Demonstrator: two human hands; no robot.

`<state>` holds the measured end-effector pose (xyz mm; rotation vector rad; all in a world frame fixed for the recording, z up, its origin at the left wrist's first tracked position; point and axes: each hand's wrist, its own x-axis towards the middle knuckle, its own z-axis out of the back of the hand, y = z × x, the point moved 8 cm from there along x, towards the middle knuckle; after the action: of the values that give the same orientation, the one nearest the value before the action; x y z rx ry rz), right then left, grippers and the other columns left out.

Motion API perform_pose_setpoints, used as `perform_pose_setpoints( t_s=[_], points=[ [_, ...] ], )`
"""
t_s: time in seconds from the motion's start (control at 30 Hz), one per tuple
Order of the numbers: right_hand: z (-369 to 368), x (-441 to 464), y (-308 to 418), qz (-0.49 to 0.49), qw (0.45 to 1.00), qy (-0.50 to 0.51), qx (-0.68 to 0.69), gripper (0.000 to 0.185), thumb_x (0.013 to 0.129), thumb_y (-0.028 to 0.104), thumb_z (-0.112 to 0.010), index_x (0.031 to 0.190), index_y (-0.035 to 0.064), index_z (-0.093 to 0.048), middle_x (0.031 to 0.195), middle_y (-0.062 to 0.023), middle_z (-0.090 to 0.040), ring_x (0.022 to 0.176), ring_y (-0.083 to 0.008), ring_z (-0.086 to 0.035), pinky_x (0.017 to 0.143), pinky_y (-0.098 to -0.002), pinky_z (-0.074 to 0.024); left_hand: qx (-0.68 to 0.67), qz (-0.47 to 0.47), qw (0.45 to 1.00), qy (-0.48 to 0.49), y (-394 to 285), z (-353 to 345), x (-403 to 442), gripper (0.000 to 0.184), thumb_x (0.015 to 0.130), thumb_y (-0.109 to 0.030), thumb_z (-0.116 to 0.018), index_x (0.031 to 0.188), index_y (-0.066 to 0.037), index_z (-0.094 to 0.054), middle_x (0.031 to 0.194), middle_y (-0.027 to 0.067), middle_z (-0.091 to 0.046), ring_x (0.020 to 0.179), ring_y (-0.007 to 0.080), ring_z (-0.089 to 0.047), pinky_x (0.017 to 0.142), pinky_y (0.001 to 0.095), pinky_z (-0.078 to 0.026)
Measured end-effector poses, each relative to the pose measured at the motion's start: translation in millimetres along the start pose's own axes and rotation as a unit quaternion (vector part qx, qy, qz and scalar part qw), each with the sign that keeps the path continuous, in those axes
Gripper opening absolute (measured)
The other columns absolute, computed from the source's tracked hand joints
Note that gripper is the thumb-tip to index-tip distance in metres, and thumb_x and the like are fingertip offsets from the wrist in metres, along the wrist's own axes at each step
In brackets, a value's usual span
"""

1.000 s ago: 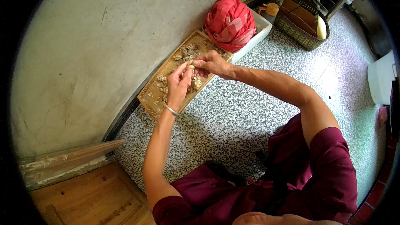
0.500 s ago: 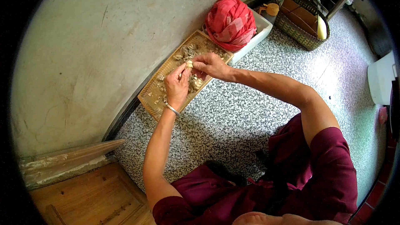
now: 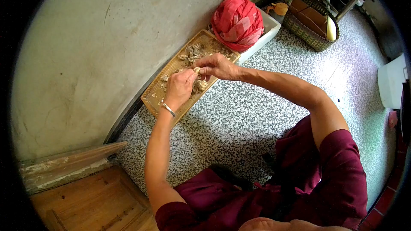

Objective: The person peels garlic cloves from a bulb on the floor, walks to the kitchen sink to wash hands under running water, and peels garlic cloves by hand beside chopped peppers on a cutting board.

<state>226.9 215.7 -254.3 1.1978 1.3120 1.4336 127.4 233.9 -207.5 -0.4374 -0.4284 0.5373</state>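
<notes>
A small pale piece of garlic [image 3: 197, 70] sits between the fingertips of both hands, over a yellow-brown woven tray [image 3: 150, 102]. My left hand [image 3: 179, 87], with a silver bangle at the wrist, pinches it from the left. From the right, the bent fingers of my right hand [image 3: 217, 66] close on the same piece. My fingers hide much of it. Below my hands, the tray holds more garlic [image 3: 202, 85], plus dry stalks and skins [image 3: 195, 52] near its far side.
A red checked cloth bundle [image 3: 238, 23] rests in a white box [image 3: 270, 30] beyond the tray. Further right stand an orange-topped jug [image 3: 279, 9] and a woven basket [image 3: 309, 37]. A wall [image 3: 94, 55] runs along the left. A white bucket [image 3: 391, 81] is far right.
My left hand has shifted slightly left and turned, its fingers now pointing more to the right. The piece of garlic sits slightly lower, and my right fingers have curled further over it.
</notes>
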Motion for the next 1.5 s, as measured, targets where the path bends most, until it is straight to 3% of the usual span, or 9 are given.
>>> perform_pose_setpoints(
  t_s=[0.17,0.3,0.4,0.5,0.7,0.8,0.97,1.3,1.5],
  points=[
    [-4,2,17,0.007,0.996,0.078,-0.032,0.026,0.087,0.011,-0.05,0.108,-0.0035,-0.054,0.08,-0.0073,-0.06,0.071,-0.0124,-0.057,0.062,-0.0269,-0.0501,-0.409,0.22,0.885,0.037,40,-21,-9,0.025,0.087,-0.017,-0.048,0.07,-0.002,-0.056,0.057,-0.002,-0.048,0.052,0.006,-0.044,0.048,0.0222,-0.036],
    [0,-1,4,-0.027,0.997,0.07,0.038,0.026,0.086,0.012,-0.052,0.108,-0.0018,-0.056,0.078,-0.0056,-0.06,0.07,-0.0116,-0.057,0.063,-0.0259,-0.0492,-0.345,0.256,0.898,0.096,52,-26,-17,0.026,0.087,-0.019,-0.05,0.068,-0.001,-0.055,0.058,-0.0032,-0.049,0.052,0.0062,-0.043,0.047,0.0223,-0.036],
    [7,-2,-4,-0.054,0.996,0.052,0.058,0.025,0.086,0.013,-0.053,0.106,-0.0003,-0.057,0.077,-0.0044,-0.06,0.07,-0.0108,-0.056,0.063,-0.0255,-0.0486,-0.062,0.175,0.941,0.282,50,-59,-31,0.024,0.085,-0.02,-0.052,0.084,0.001,-0.062,0.057,0.002,-0.051,0.05,0.0102,-0.044,0.047,0.0243,-0.037],
    [10,1,-10,-0.063,0.996,0.025,0.057,0.022,0.085,0.014,-0.055,0.102,0.0004,-0.058,0.077,-0.0038,-0.06,0.07,-0.0102,-0.056,0.064,-0.0251,-0.0484,0.067,0.254,0.954,0.144,52,-30,-27,0.025,0.083,-0.018,-0.054,0.101,-0.002,-0.06,0.057,0.006,-0.051,0.05,0.0155,-0.046,0.05,0.0286,-0.04],
    [13,2,-14,-0.065,0.997,-0.003,0.03,0.019,0.084,0.013,-0.057,0.097,-0.0006,-0.059,0.077,-0.0038,-0.061,0.068,-0.0104,-0.057,0.062,-0.0248,-0.0492,-0.021,0.217,0.975,0.041,88,-22,-24,0.045,0.077,-0.016,-0.06,0.119,-0.007,-0.049,0.061,0.0077,-0.053,0.055,0.0213,-0.051,0.057,0.0345,-0.043],
    [15,2,-20,-0.065,0.998,-0.013,0.016,0.02,0.083,0.014,-0.058,0.096,-0.001,-0.059,0.077,-0.0043,-0.061,0.067,-0.0109,-0.058,0.061,-0.0249,-0.0499,-0.018,0.121,0.992,-0.022,88,-18,-23,0.027,0.076,-0.02,-0.061,0.099,-0.007,-0.061,0.062,0.007,-0.055,0.053,0.0228,-0.049,0.053,0.0376,-0.04],
    [15,3,-22,-0.071,0.997,-0.027,0.013,0.021,0.082,0.014,-0.06,0.096,-0.0012,-0.06,0.075,-0.0051,-0.061,0.067,-0.0116,-0.059,0.059,-0.025,-0.0508,0.092,0.282,0.955,0.02,75,7,-21,0.021,0.075,-0.019,-0.061,0.064,-0.003,-0.053,0.053,0.0051,-0.053,0.046,0.0214,-0.044,0.047,0.0366,-0.033],
    [10,1,-15,-0.074,0.997,-0.027,-0.004,0.019,0.082,0.014,-0.059,0.092,-0.002,-0.06,0.072,-0.0047,-0.06,0.065,-0.0109,-0.058,0.058,-0.0249,-0.05,0.028,0.174,0.984,0.008,77,4,-19,0.024,0.079,-0.028,-0.061,0.089,-0.007,-0.062,0.051,0.0,-0.039,0.046,0.01,-0.037,0.045,0.0269,-0.033],
    [1,-1,-11,-0.065,0.997,-0.026,-0.012,0.014,0.082,0.01,-0.058,0.083,-0.0043,-0.057,0.067,-0.0073,-0.06,0.059,-0.0133,-0.059,0.053,-0.0256,-0.0495,-0.24,0.229,0.94,0.074,52,-41,-15,0.03,0.088,-0.033,-0.048,0.082,-0.005,-0.057,0.057,-0.0048,-0.044,0.049,0.0046,-0.037,0.045,0.0183,-0.03]
  ],
)
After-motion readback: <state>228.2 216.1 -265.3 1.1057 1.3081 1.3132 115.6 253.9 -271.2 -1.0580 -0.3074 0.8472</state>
